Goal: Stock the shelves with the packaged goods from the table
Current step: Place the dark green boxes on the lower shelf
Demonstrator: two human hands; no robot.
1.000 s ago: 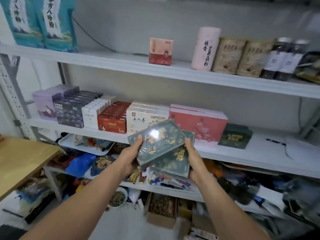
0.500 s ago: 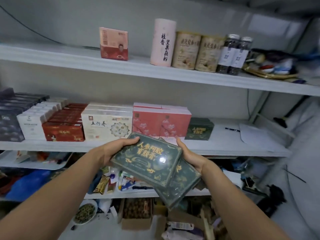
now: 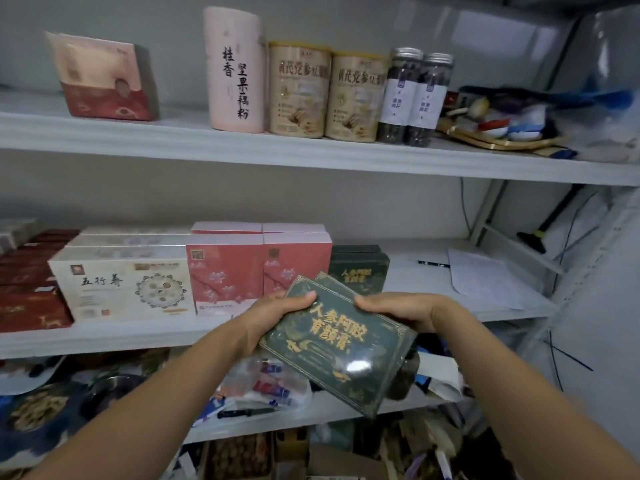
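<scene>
I hold a stack of dark green boxes (image 3: 337,348) with gold lettering, tilted, just in front of the middle shelf (image 3: 433,313). My left hand (image 3: 273,317) grips the stack's left edge, thumb on top. My right hand (image 3: 398,308) grips the upper right edge. A second box peeks out behind the top one. Matching green boxes (image 3: 360,268) stand on the middle shelf right behind my hands, beside two pink boxes (image 3: 259,271).
The middle shelf holds a cream box (image 3: 124,287) and red boxes (image 3: 31,299) to the left, a paper sheet (image 3: 481,278) to the right. On the top shelf stand a pink tube (image 3: 235,69), tan cans (image 3: 299,90) and jars (image 3: 415,95). Clutter fills the lower shelves.
My view has shifted right and closer to the shelf. The green boxes have risen toward the middle shelf, and my right hand has moved from under the stack to its upper right edge.
</scene>
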